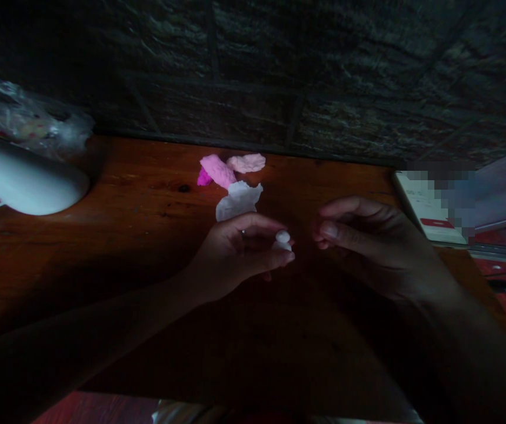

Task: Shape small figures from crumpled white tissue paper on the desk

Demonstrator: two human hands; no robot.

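Note:
Over the dark wooden table, my left hand [235, 250] pinches a small white lump of soft modelling clay [282, 237] between thumb and fingers. The lump shows a rounded top above a second white part, partly covered by the thumb. A short way to the right, my right hand [368, 241] is apart from the lump, with thumb and fingers curled together. Whether anything small sits between its fingertips is hidden. Just behind my left hand lies a larger, torn-edged white clay piece [238, 200]. Touching or close behind it are a pink clay piece [217, 171], a pale pink piece [247, 163] and a magenta piece [204, 176].
A white rounded lamp-like base [45, 185] stands at the left, with a clear plastic bag [32, 121] behind it. A pale box or booklet with a red band [433, 206] lies at the right. The dark tiled wall [253, 76] borders the wooden table [147, 229].

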